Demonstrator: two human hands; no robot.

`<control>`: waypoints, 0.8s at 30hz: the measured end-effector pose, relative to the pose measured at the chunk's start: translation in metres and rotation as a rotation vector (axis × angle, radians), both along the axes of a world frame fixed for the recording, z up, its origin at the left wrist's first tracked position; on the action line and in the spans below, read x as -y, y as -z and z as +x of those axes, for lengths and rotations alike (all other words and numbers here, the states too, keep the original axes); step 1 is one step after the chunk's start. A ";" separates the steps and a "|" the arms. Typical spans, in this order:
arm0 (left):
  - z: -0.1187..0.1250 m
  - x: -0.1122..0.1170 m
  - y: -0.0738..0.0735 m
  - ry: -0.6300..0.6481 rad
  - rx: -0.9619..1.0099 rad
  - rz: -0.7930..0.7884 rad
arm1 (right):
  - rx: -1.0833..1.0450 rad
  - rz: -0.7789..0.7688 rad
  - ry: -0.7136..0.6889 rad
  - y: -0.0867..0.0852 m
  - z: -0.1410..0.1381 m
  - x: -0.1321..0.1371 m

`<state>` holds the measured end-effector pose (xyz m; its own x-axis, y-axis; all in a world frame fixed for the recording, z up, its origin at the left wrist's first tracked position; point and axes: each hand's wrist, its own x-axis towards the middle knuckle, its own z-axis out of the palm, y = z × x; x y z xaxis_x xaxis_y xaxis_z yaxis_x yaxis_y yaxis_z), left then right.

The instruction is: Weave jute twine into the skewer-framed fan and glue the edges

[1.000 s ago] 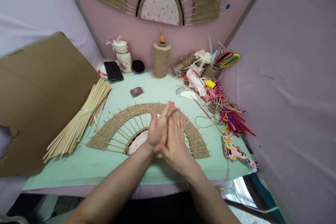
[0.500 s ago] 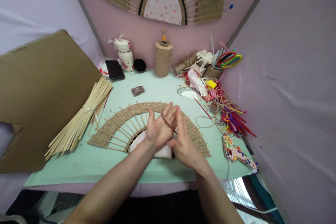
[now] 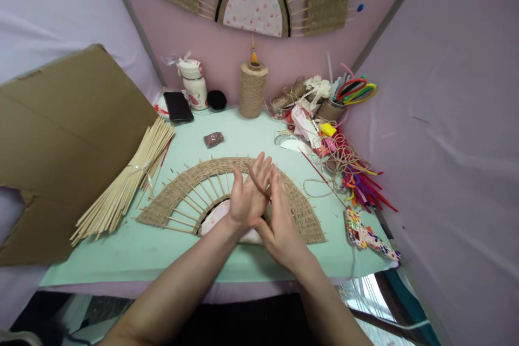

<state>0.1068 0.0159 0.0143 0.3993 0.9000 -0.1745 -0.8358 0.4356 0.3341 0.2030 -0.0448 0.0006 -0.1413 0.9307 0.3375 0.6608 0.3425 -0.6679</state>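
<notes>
From my remote seat I have the left hand point(image 3: 248, 201) turned palm up, fingers extended and slightly spread, so it serves as a bed for the thin brown strip point(image 3: 256, 181) lying aslant across the fingers. The right hand point(image 3: 280, 226) stands nearly on edge beside it, fingers straight and together, pinching nothing that I can see; its fingers meet the strip's lower end, though I cannot tell whether they press on it. I judge the strip to be soft, so flat palms would dent it less than fingertips

Both hands are above the woven fan point(image 3: 161, 206), which lies flat on the bench point(image 3: 162, 266), curved rim away from me and pale centre nearest, probably to bring all of it within reach. The small brown packet point(image 3: 213, 139) sits beyond that rim, handy but off the weave; its colour is close to the strip's. The tied bundle of sticks point(image 3: 124, 184) lies at the left and the twine spool point(image 3: 253, 92) stands upright at the back, both leaving me elbow room
</notes>
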 end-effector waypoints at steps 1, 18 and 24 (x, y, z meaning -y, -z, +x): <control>0.002 0.001 0.001 -0.019 -0.030 0.015 | 0.017 -0.006 -0.035 0.000 -0.004 0.000; 0.007 0.015 -0.004 0.179 0.031 0.005 | -0.040 -0.065 0.024 -0.008 0.028 -0.011; 0.010 0.018 0.000 0.287 0.022 0.038 | 0.115 -0.116 0.008 -0.006 0.026 -0.013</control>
